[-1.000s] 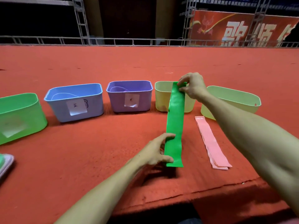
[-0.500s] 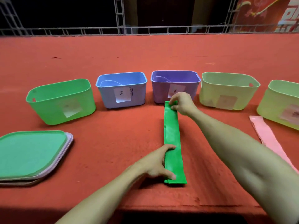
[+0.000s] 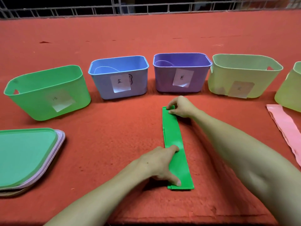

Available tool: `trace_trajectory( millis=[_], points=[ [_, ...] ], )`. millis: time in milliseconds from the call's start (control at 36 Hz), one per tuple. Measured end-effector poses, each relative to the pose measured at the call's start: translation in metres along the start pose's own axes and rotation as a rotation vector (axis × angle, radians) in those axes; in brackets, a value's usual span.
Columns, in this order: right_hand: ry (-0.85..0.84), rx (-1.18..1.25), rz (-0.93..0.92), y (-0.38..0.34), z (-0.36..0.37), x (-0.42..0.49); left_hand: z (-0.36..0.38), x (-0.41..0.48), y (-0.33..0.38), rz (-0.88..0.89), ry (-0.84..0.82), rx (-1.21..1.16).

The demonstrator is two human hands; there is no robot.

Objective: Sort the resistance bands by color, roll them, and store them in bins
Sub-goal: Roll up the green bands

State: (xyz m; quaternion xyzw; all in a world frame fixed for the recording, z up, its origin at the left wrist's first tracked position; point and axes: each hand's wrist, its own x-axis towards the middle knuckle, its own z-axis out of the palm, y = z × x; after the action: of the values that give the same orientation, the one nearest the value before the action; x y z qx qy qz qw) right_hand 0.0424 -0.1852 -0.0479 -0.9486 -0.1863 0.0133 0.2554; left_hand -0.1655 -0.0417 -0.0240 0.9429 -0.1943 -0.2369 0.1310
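A green resistance band (image 3: 174, 136) lies flat and lengthwise on the red carpeted table. My left hand (image 3: 160, 163) presses its near end down with thumb and fingers spread. My right hand (image 3: 180, 106) pinches the far end, which is starting to curl over. Behind stand a green bin (image 3: 40, 93), a blue bin (image 3: 104, 85) and a purple bin (image 3: 164, 82), each with a paper label. A pink band (image 3: 286, 128) lies flat at the right.
Two yellow-green bins (image 3: 219, 82) (image 3: 286, 95) stand at the back right. A stack of lids (image 3: 24, 154), green on top, lies at the left. The table's front edge is just below my forearms. A metal railing (image 3: 146, 9) runs along the far side.
The view has swung left and down, bringing the green bin and lids into sight. The band was lowered from a raised slant to flat on the table; my right hand came down with its far end.
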Motion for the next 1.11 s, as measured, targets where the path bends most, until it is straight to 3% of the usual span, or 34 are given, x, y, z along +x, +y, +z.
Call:
trace_trajectory(
  millis=[111, 306, 444, 778, 972, 1111],
  points=[
    [-0.009, 0.075, -0.065, 0.012, 0.001, 0.000, -0.015, 0.001, -0.007, -0.019, 0.080, 0.052],
    [0.021, 0.120, -0.176, 0.020, 0.007, -0.001, -0.035, 0.034, -0.034, 0.067, 0.304, -0.052],
    [0.025, 0.110, -0.202, 0.021, 0.009, -0.001, -0.032, 0.051, -0.037, 0.140, 0.209, 0.023],
    [0.070, 0.099, -0.136, 0.018, 0.009, -0.007, -0.024, 0.053, -0.033, 0.073, -0.021, 0.270],
    [0.041, 0.068, -0.129, 0.015, 0.008, -0.011, -0.023, 0.057, -0.041, 0.097, 0.034, 0.226],
    [0.008, 0.045, -0.093, 0.017, 0.008, -0.010, -0.038, 0.072, -0.053, 0.154, 0.231, 0.053]
  ],
)
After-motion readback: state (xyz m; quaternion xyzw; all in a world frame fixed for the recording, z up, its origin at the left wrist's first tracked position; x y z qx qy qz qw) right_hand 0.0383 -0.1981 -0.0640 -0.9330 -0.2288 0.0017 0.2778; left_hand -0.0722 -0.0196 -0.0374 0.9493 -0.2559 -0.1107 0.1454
